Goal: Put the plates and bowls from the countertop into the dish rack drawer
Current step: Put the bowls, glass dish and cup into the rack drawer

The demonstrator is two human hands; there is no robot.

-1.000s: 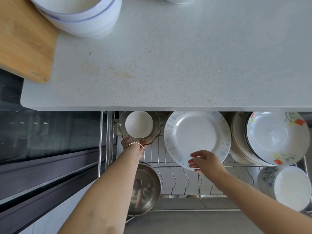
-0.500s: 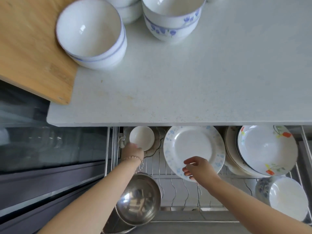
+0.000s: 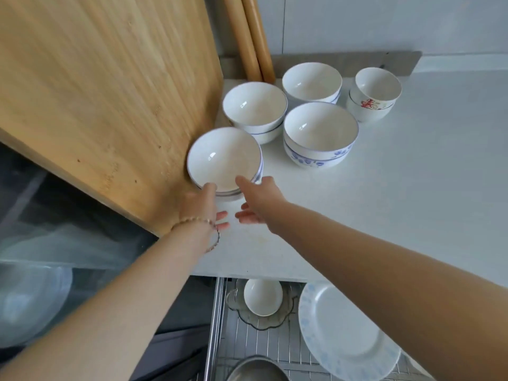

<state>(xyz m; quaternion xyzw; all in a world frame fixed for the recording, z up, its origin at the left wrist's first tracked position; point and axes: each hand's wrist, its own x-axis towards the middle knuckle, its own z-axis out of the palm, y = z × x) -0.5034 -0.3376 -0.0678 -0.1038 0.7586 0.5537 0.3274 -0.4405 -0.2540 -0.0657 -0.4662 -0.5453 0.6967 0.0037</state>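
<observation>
I see both hands at mid-frame reaching the nearest bowl stack, which sits on the white countertop against the wooden board — left hand and right hand open, thumbs at its near rim, fingers spread below, nothing gripped. Lower right, the dish rack drawer holds a blue-patterned plate and a small white bowl.

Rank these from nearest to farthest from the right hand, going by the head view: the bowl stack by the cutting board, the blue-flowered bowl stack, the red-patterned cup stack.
From the right hand:
1. Bowl stack by the cutting board, directly ahead at the fingertips, against the board's edge.
2. Blue-flowered bowl stack, farther back and to the right.
3. Red-patterned cup stack, far back right, near the wall.
</observation>
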